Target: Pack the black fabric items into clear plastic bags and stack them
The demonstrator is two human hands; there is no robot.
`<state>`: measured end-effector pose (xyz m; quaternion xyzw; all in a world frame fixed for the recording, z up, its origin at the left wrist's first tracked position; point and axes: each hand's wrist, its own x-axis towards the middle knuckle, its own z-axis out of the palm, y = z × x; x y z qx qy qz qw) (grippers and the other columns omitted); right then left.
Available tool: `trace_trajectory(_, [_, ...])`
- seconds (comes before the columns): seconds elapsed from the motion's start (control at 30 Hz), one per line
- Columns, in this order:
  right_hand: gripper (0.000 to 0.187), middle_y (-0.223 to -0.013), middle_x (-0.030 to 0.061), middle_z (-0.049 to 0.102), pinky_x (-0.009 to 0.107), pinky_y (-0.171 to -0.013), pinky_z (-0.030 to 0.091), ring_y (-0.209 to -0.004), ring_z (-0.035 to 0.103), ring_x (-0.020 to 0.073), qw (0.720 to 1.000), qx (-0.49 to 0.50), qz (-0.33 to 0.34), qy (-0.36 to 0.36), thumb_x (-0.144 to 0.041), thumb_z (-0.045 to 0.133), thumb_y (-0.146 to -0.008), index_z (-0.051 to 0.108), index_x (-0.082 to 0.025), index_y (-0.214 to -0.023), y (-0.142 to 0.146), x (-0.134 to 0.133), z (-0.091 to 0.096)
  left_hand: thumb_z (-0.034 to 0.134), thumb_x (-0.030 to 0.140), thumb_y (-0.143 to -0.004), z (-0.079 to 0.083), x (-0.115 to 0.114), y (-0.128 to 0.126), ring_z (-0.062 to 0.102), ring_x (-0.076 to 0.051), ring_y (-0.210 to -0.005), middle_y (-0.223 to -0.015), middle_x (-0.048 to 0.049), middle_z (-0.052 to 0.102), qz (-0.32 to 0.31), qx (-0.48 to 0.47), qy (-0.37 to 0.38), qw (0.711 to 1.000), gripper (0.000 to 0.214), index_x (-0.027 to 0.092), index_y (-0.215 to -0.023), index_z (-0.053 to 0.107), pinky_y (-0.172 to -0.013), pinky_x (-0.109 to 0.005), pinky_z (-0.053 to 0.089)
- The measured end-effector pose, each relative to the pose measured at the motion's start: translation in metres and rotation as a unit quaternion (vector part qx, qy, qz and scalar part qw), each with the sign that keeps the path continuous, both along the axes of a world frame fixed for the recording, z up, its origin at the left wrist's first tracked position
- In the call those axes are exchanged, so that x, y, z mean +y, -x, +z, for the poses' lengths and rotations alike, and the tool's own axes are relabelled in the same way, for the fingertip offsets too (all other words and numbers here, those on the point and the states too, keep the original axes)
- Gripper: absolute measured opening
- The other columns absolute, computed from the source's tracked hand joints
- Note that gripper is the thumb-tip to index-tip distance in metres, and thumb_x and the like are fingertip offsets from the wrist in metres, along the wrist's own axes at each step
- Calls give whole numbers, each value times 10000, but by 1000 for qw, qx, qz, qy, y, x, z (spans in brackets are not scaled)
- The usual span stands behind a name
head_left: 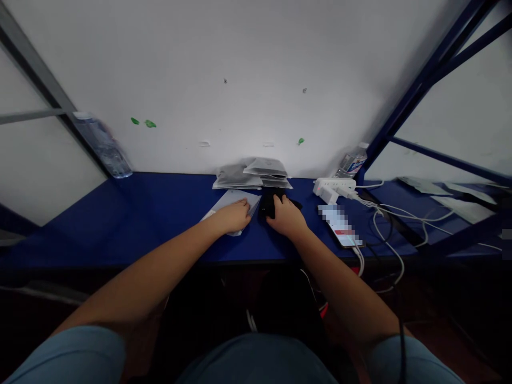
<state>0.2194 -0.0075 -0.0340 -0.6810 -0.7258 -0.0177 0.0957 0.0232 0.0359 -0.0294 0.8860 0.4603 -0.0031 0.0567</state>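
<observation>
The left hand point(234, 216) is lying flat on a pale packet point(241, 199), fingers together and pressing down, not pinching. The right hand point(286, 217) is curving over a black object point(268, 206), fingers draped across it; whether it is gripping, I cannot tell. Both things are sitting on a blue table point(160, 218), just in front of a stack of grey packets point(252, 175). A power strip point(334, 185) and a phone point(340, 226) are lying to the right, with white cables point(387, 234) trailing from them.
</observation>
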Motion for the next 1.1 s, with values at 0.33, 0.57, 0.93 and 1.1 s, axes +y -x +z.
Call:
trace_trajectory(0.33, [449, -1318, 231, 659, 375, -1019, 492, -1202, 656, 315, 994, 88, -50, -32, -313, 491, -998, 543, -56, -1362, 2, -2, 12, 478, 194, -955, -1, -7, -1, 502, -276, -1459, -1597, -172, 481, 42, -33, -15, 998, 431, 112, -1350, 630, -1196, -347, 410])
trace_trajectory(0.57, [510, -1386, 213, 580, 378, -972, 518, -1196, 630, 312, 992, 97, -15, -84, -323, 510, -974, 511, -88, -1427, 16, -13, 12, 453, 215, -971, 1, -12, -5, 622, -280, -1330, -1579, -150, 512, 56, -36, -23, 998, 377, 130, -1245, 697, -1113, -343, 485])
trace_trajectory(0.93, [647, -1347, 236, 547, 428, -954, 536, -1114, 643, 327, 985, 114, -29, -127, -308, 487, -976, 353, -55, -1557, 12, -13, 10, 398, 212, -994, -5, -12, 2, 274, -344, -1577, -1677, -273, 266, 45, 3, 2, 999, 623, -18, -1571, 344, -1262, -471, 298])
trace_trajectory(1.1, [616, -1359, 215, 545, 405, -909, 553, -1105, 640, 312, 988, 78, 21, -134, -294, 460, -988, 374, -101, -1566, 20, -21, 13, 348, 181, -1008, -8, -9, -4, 432, -282, -1508, -1599, -244, 448, 77, -57, -16, 995, 474, 41, -1420, 535, -1218, -371, 370])
